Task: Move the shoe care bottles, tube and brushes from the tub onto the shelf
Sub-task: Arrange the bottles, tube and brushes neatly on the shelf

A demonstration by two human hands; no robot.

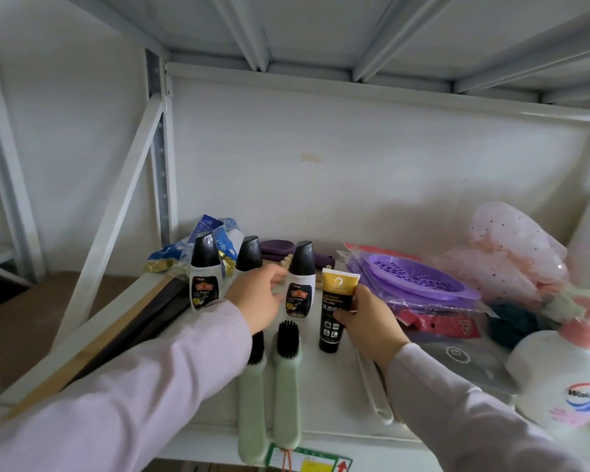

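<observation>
Gripping the black-and-gold tube (334, 311), the right hand (368, 321) keeps it upright on the white shelf (324, 396), cap down; thumb on the label, other fingers wrapped behind the tube's right side. Left hand (258, 298) is loosely spread, holding nothing, fingertips (280, 275) reaching between the middle bottle (249, 257) and the right bottle (300, 281), just beside the right one; contact with either, cannot tell. Middle bottle stands behind the left hand, only its black cap showing. Left bottle (204, 272) stands upright, apart from the left hand on its outer side. Right bottle stands upright between the two hands, just left of the tube.

Two green-handled brushes (286, 379) lie side by side on the shelf below the hands, black bristles toward the fingers, handles sticking past the shelf's front edge; the left one's bristles partly hidden under the left wrist. Beyond the right fingers: purple plastic trays (419, 284) in a bag. Further right a pink-pump soap bottle (559, 376). Blue snack packets (198, 247) sit behind the left bottle. Tub not visible.
</observation>
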